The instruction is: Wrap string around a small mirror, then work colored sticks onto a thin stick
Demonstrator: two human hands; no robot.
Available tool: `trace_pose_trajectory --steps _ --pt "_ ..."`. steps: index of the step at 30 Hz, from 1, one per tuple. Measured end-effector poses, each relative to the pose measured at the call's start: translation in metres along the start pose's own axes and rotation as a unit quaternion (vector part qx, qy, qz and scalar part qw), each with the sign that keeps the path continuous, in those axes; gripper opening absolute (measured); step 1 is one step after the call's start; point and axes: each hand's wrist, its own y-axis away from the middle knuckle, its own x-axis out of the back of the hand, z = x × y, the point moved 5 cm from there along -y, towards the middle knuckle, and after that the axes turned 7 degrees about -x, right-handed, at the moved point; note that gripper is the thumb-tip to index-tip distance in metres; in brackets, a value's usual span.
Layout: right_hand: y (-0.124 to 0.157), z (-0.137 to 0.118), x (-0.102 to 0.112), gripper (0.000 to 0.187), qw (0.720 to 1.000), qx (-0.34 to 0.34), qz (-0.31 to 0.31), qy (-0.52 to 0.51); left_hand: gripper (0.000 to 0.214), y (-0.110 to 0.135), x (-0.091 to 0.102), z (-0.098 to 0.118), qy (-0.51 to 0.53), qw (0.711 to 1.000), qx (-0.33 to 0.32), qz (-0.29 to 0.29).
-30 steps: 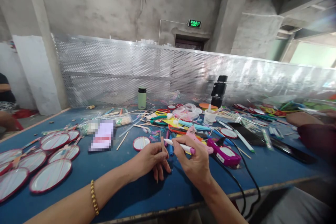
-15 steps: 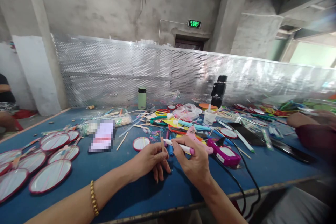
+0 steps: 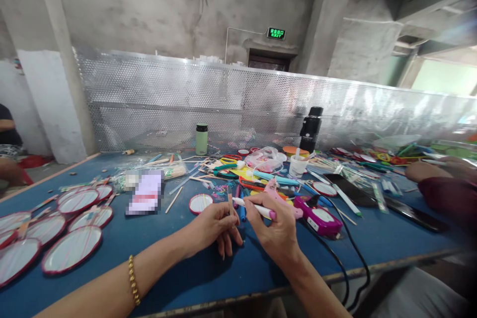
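My left hand (image 3: pixel 215 227) rests on the blue table (image 3: pixel 156 253) and pinches a thin wooden stick (image 3: pixel 230 198) that stands upright. My right hand (image 3: pixel 276 228) grips a white marker with a pink end (image 3: pixel 255 207), its tip touching the stick. A small round red-rimmed disc (image 3: pixel 200 203) lies just beyond my left hand. A pink glue gun (image 3: pixel 276 194) and a magenta and white device (image 3: pixel 318 218) lie just past my right hand.
Several red-rimmed oval discs (image 3: pixel 70 249) lie at the left. Pens, sticks, scissors, a white cup (image 3: pixel 298 165), a green flask (image 3: pixel 201 139) and a black bottle (image 3: pixel 310 129) crowd the table's middle. A perforated metal screen (image 3: pixel 223 104) stands behind. Another person's arm (image 3: pixel 439 184) rests at right.
My hands hold still. The other person's arm at the right edge has shifted slightly.
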Motion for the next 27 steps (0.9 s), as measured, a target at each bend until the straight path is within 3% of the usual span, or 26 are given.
trace_pose_trajectory --steps 8,14,27 --pt "-0.0008 -0.0011 0.0008 0.012 1.0 0.007 0.02 0.001 0.034 0.0 0.0007 -0.0002 0.003 1.0 -0.001 -0.001" --pt "-0.0001 -0.0005 -0.0032 0.011 0.999 0.013 -0.029 -0.015 0.032 0.0016 -0.0009 0.0032 -0.006 1.0 -0.001 0.003" --pt "0.0006 0.0004 -0.0027 0.011 1.0 0.005 -0.014 -0.011 0.031 0.0017 -0.0004 0.0028 -0.001 1.0 -0.001 0.001"
